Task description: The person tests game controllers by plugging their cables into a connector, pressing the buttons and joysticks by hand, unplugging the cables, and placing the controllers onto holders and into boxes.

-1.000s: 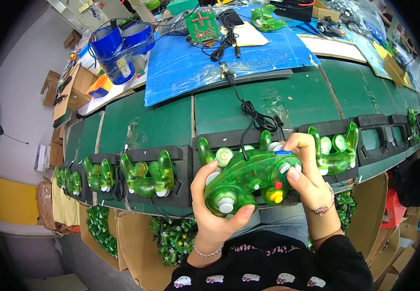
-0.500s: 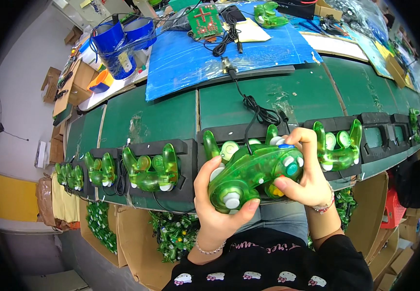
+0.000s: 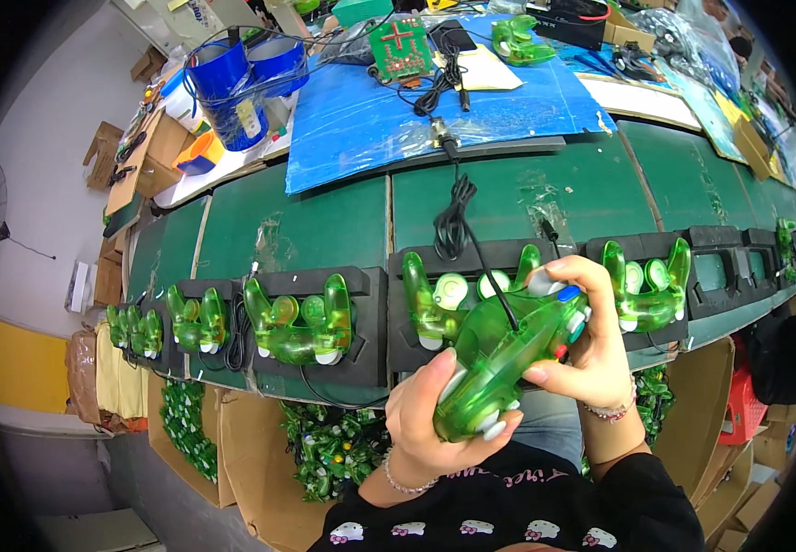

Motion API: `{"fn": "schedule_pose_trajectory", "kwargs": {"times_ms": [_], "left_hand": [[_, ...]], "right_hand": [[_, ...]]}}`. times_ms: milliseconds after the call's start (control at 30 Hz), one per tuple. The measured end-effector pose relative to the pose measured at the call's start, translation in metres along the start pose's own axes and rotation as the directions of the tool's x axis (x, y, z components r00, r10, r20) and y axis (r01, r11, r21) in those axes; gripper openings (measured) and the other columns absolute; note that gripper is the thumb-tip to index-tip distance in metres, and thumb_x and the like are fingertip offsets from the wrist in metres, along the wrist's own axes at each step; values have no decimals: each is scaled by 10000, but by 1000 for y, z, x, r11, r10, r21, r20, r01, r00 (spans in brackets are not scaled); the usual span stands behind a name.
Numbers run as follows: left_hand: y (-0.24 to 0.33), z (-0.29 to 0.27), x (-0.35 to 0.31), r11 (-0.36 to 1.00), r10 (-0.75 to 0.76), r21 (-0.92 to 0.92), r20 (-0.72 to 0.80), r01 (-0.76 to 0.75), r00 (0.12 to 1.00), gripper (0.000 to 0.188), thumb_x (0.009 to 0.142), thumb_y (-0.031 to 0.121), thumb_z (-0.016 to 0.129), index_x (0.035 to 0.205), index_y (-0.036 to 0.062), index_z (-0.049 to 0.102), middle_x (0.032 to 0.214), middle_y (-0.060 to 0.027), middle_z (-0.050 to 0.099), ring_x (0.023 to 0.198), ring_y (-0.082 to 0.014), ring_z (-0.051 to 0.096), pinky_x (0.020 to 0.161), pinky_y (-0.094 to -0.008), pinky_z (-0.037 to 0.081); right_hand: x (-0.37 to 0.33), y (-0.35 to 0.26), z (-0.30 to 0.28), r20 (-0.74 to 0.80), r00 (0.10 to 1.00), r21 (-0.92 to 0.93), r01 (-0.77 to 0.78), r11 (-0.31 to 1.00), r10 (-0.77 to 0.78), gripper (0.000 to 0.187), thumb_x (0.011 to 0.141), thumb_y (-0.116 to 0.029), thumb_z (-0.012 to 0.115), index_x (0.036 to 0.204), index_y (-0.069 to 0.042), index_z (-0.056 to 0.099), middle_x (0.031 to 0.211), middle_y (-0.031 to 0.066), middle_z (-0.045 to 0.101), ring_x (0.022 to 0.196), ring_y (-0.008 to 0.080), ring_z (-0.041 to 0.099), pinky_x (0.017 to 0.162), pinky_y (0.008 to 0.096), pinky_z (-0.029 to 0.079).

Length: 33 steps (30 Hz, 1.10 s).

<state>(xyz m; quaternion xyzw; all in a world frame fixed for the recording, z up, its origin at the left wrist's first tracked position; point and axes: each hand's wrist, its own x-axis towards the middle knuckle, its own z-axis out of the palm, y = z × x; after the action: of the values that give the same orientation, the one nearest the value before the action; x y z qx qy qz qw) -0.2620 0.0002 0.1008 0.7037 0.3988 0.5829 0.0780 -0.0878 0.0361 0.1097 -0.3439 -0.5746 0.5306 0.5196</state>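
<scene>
A translucent green game controller (image 3: 499,354) is held between both hands above the bench's near edge, tilted with its right end higher. My left hand (image 3: 430,409) is closed round its lower left grip, thumb along the side near a white stick. My right hand (image 3: 587,340) wraps the other end, its index finger by a grey trigger and blue button, its thumb near the red button. The controller's black cable (image 3: 481,248) runs up to a connector (image 3: 444,138) at the blue sheet. Right behind it, another green controller shell (image 3: 421,299) lies in a black foam holder (image 3: 407,354), partly hidden.
More green controllers (image 3: 297,322) sit in foam holders along the green bench (image 3: 324,225). A green circuit board (image 3: 401,48) stands on the blue sheet (image 3: 352,138). Blue cups (image 3: 223,87) are at the back left. Below the edge, cardboard boxes (image 3: 260,469) hold many green controllers.
The controller has tilted, its left end dropping and its front turning away from view. Both hands have turned with it and shifted slightly right. The cable bundle has swung left.
</scene>
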Motion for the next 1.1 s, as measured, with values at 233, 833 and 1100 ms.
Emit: {"fn": "schedule_pose_trajectory", "kwargs": {"times_ms": [233,833,1100], "left_hand": [[0,-8,7,867,-347,-351,84,354,934,863,675,504,723,1226,-72,393,1031,-160,583,879,-189,595,754,-287,479],[-21,-37,15,645,-603,-424,230,636,764,583,826,357,480,1234,-55,423,1063,-104,535,959,-155,501,855,-272,388],[-28,-34,2,561,-688,-536,121,630,715,594,776,347,525,1205,-56,445,1026,-82,525,926,-143,493,847,-265,383]], "right_hand": [[3,-2,13,-74,995,-241,45,970,-65,734,641,-157,748,1250,-6,368,1199,122,398,1093,214,419,953,324,328],[-4,-3,28,221,949,-416,299,859,-223,787,613,-171,784,1249,-44,338,1082,163,432,1009,293,448,888,382,363],[-2,-10,42,238,958,-495,259,829,-157,809,583,-205,819,1213,-28,343,1077,152,423,1014,292,440,892,366,367]]}}
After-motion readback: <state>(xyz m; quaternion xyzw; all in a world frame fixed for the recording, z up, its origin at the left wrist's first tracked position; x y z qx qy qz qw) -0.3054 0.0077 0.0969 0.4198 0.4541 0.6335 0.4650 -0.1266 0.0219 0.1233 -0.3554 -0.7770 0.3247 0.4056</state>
